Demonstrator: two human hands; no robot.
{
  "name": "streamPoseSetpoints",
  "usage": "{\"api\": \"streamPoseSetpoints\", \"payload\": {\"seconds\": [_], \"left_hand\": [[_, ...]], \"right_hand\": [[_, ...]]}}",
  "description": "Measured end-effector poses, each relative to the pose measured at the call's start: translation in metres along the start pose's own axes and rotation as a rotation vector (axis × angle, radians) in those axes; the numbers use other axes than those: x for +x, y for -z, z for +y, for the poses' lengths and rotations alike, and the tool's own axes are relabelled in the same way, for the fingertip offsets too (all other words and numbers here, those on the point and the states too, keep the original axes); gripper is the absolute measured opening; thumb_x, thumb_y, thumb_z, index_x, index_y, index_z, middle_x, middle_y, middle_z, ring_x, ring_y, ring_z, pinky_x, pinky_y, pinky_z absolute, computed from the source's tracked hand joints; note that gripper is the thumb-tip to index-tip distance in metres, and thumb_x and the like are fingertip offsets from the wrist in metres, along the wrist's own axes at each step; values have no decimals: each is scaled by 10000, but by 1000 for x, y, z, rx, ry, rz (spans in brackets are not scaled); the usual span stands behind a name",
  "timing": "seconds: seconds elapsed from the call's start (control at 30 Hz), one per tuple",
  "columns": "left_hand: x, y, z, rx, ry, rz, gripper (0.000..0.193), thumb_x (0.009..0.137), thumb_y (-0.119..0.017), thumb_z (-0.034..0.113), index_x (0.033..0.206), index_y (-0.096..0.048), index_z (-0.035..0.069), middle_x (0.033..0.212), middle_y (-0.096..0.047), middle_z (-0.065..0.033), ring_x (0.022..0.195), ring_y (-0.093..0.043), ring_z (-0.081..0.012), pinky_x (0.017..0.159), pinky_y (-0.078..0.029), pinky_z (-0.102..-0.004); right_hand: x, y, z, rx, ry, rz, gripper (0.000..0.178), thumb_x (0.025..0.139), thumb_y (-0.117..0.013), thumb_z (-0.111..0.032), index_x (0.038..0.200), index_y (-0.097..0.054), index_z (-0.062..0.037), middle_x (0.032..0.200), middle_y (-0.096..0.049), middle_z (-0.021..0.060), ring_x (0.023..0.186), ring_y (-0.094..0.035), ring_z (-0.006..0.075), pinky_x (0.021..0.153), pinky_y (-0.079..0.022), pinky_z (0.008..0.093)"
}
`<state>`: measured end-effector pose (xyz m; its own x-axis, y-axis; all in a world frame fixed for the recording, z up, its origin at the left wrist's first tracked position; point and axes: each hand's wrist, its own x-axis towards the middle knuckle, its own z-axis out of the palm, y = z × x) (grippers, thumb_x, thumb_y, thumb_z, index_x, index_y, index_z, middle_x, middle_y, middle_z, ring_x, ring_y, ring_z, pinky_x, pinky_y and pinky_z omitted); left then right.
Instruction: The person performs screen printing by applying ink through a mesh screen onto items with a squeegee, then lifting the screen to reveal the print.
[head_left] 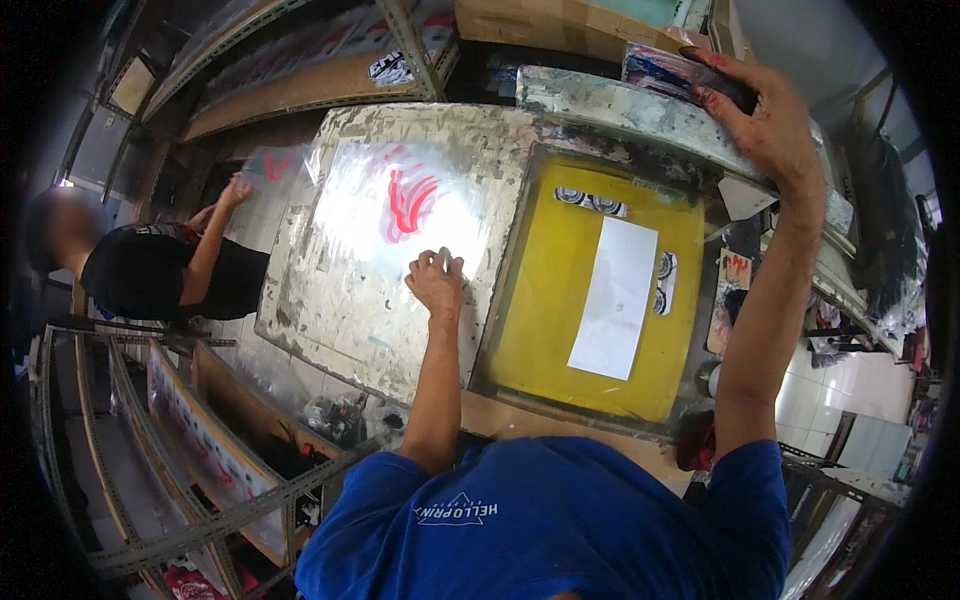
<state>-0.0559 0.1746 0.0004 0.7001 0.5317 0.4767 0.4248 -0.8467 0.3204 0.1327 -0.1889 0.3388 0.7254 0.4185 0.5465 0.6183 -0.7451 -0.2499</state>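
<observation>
My left hand (436, 279) rests fingers-down on a clear plastic sheet (380, 215) printed with a red design, lying on a worn grey print table (330, 320). The fingers are bent and press the sheet's near right edge. My right hand (765, 120) is raised at the far right and grips the ink-smeared handle of a squeegee (680, 72) above the frame's top rail. Between the hands lies a yellow printing screen (535, 330) in a dark frame, with a white rectangular panel (615, 297) in its middle.
Another person in a black shirt (150, 275) stands at the left, one hand (238, 190) on a clear sheet with red print. Metal racks (200, 500) with printed sheets stand at the lower left. Shelves and cardboard boxes (560, 25) line the back.
</observation>
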Motion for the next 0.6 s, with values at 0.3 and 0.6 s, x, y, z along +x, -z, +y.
{"api": "streamPoseSetpoints", "payload": {"seconds": [0.3, 0.6], "left_hand": [[13, 26, 33, -833, -12, -271, 106, 769, -768, 113, 852, -747, 50, 950, -676, -99, 863, -637, -261, 723, -496, -356], [-78, 9, 122, -271, -605, -610, 556, 826, -685, 445, 1323, -580, 220, 1522, -365, -126, 1436, -239, -410, 1131, -165, -628]], "right_hand": [[-1, 7, -8, -139, 48, 47, 409, 810, -717, -399, 1166, -715, -198, 1042, -705, 154, 889, -675, 306, 800, -520, 383], [1, 10, -7, -57, -87, -60, 416, 826, -733, -337, 1172, -691, -111, 1111, -682, 177, 1029, -648, 298, 896, -483, 364]]}}
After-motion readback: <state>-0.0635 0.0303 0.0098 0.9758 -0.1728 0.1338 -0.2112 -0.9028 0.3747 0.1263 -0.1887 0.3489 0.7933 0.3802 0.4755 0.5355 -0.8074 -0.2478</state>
